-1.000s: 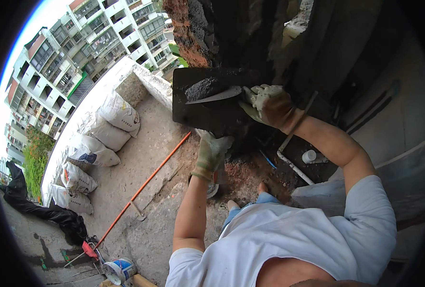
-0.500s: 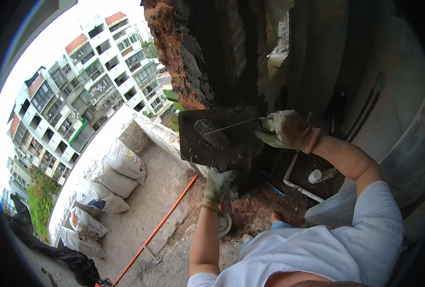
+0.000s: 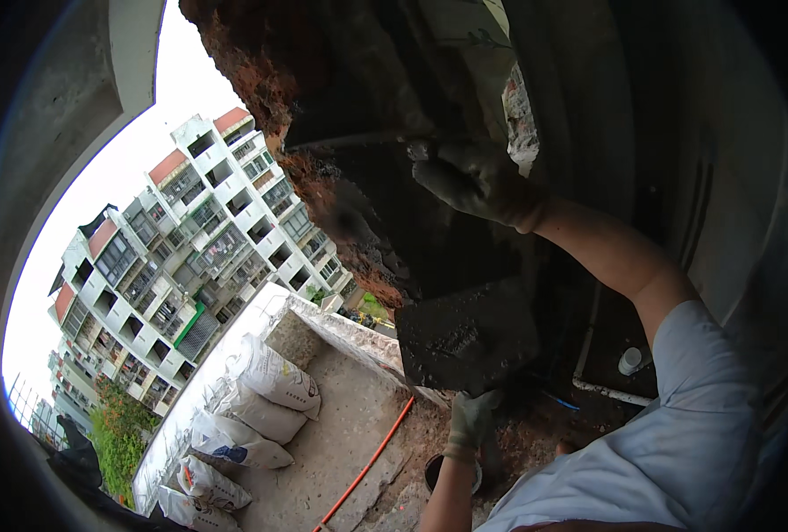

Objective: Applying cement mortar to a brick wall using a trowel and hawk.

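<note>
My left hand, in a pale work glove, is closed under the near edge of a dark square mortar board, apparently round its handle. A patch of wet grey mortar lies on the board. Higher up, my gloved right hand is closed round a trowel, its fingers wrapped in shadow. The trowel's thin blade stretches leftward along the dark mortar-coated wall, and seems to touch it. Broken red brick shows along the wall's left edge. The trowel's handle is hidden by the glove.
Several white sacks stand along the low parapet at the left. An orange pole lies on the concrete floor. A bucket sits beside my left forearm; white pipe and a small white container are at the right.
My right hand and trowel have risen from the mortar board to the wall. Less mortar shows on the board. The view has shifted, placing the board and left hand lower and further right.
</note>
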The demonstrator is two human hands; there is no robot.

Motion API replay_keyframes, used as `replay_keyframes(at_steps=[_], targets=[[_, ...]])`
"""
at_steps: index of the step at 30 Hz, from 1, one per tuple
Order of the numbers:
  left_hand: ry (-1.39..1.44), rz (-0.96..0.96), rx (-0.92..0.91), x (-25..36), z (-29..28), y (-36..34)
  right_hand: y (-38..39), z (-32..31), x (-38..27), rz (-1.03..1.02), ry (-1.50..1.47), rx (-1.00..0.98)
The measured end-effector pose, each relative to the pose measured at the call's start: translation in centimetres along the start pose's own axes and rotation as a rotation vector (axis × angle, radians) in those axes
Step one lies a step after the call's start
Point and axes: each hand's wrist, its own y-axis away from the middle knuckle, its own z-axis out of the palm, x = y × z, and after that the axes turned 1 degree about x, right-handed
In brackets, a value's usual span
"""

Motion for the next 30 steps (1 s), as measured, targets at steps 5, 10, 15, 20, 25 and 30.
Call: replay_keyframes(at_steps=[5, 10, 15, 20, 25, 30], targets=[[0.139, -0.193, 0.193, 0.4, -1.4, 1.2, -7.2, 3.2, 5.8, 0.694, -0.776, -0.106], [0.246, -0.149, 0.301, 0.0, -2.5, 0.8, -9.4, 6.0, 15.0, 0.956, -0.898, -0.134], [0.231, -0.181, 0.31, 0.6, -1.7, -0.1, -8.4, 5.7, 22.6, 0.746, -0.598, -0.16], [0.367, -0.188, 0.315, 0.8, -0.9, -0.8, -5.3, 3.6, 22.7, -0.166, 0.515, -0.255], [0.22, -0.201, 0.315, 0.1, -0.8, -0.4, 0.4, -1.4, 17.1, 1.084, -0.496, -0.291], [0.244, -0.209, 0.345, 0.2, -2.4, 0.3, 10.0, -1.8, 2.1, 0.867, -0.313, -0.67]])
